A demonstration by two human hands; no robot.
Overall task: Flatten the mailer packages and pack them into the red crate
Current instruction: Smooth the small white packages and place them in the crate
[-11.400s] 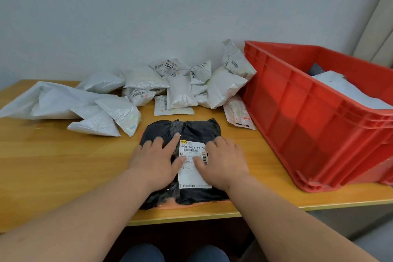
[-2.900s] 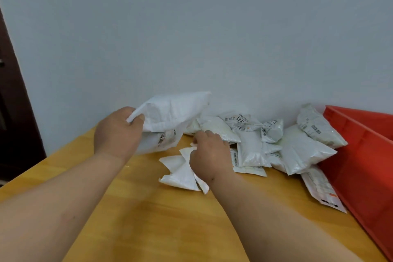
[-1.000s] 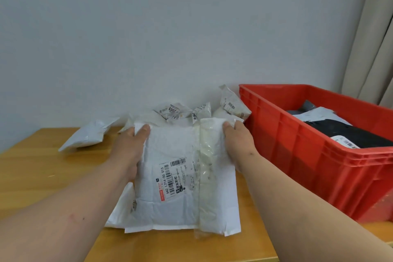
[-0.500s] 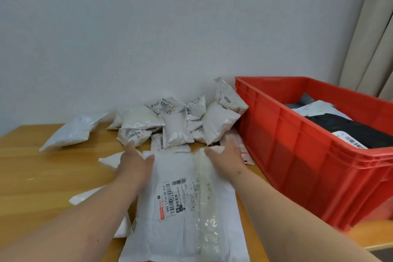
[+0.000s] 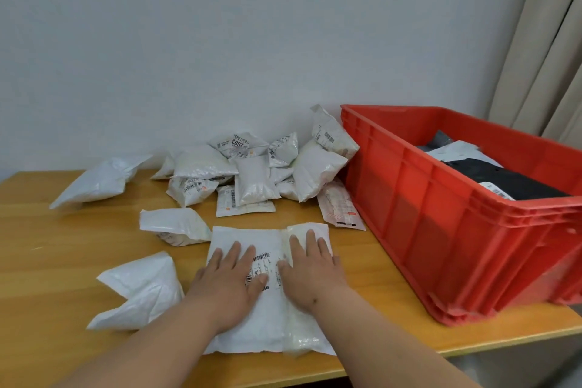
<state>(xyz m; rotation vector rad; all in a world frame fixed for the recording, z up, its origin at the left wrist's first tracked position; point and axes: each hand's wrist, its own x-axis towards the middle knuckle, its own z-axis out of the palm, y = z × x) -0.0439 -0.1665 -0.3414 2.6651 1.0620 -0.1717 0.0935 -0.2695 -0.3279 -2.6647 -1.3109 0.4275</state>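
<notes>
Near edge of wooden table: large white mailer lies flat, long side running away from the viewer, barcode label face-up between the hands. Left hand palm-down on the mailer's left half, fingers straight and slightly spread, thumb reaching over the label. Right hand palm-down on the right half, over a translucent strip that runs the mailer's length; fingers straight, close together. Both hands press on it, neither curled round anything. Just left of the mailer: a puffy white pouch, crumpled, touching or nearly touching the left forearm. Beyond it, a smaller white pouch, folded over, beside the mailer's far-left corner. Right of the mailer's far corner: a flat printed packet, leaning toward the crate's base. Red crate fills the table's right side, near wall ribbed; inside it a black mailer with a white label at its near end, over white and grey packages behind. Further back, against the wall: a heap of small white pouches, several with barcode labels, one marked "Z003" upside down; the tallest leans on the crate's far-left corner. Far left, well apart from the heap: one long white pouch, puffed. Beige curtain at upper right.
</notes>
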